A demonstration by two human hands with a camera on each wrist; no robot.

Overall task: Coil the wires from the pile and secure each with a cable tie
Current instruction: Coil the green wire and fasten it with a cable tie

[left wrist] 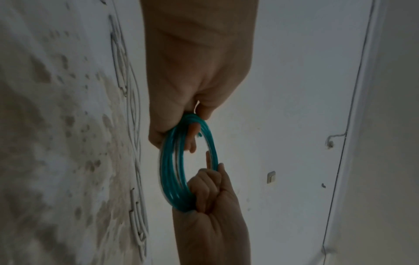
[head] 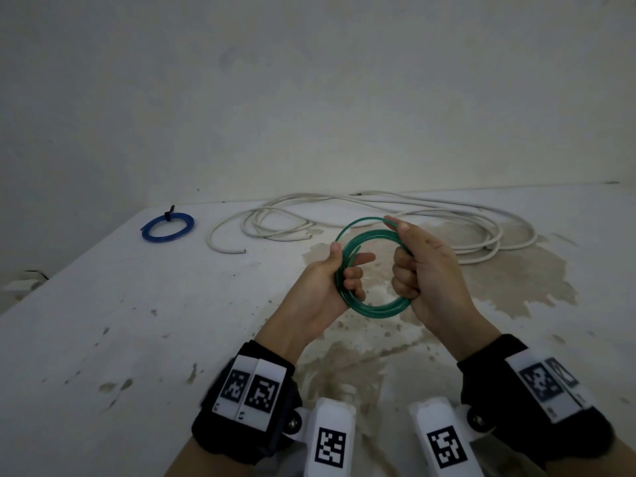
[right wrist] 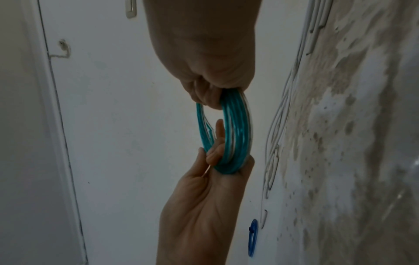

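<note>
A green wire coil (head: 375, 308) of several loops hangs in the air above the table, held upright between both hands. My left hand (head: 351, 273) grips its left side, fingers curled through the ring and thumb on the outside. My right hand (head: 423, 266) grips the right side, with the index finger lying along the top arc. In the left wrist view the left hand (left wrist: 192, 80) holds the green coil (left wrist: 167, 170) from above and the right hand (left wrist: 211, 206) from below. The right wrist view shows the right hand (right wrist: 204, 62), the green coil (right wrist: 235, 129) and the left hand (right wrist: 204, 206).
A blue coil (head: 167, 228) bound with a black tie lies at the table's far left, also seen as the blue coil (right wrist: 252, 238). A loose white cable (head: 378, 218) sprawls along the far edge by the wall. The white table (head: 137, 321) is stained brown under my hands.
</note>
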